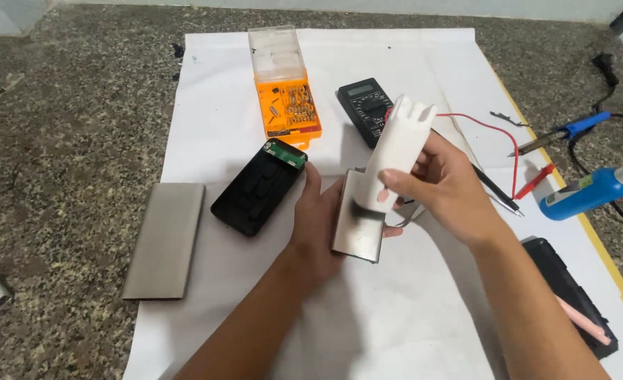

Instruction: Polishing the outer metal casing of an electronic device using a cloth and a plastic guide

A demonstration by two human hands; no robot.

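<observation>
My left hand [316,219] holds a flat silver battery pack [358,226] just above the white paper sheet [410,309]. A white plastic inner frame [398,149] with notched ends is gripped by my right hand [446,184], tilted upward over the silver pack. To the left of my hands, a black power-bank tray [257,187] with a green circuit board at its top end lies on the paper.
A grey metal sleeve [165,239] lies left, half off the paper. Behind are an orange screwdriver-bit case [287,91], a black multimeter [367,107] with red and black leads, a blue-handled soldering iron [561,134] and a blue tool [584,194]. A black case [568,292] sits bottom right.
</observation>
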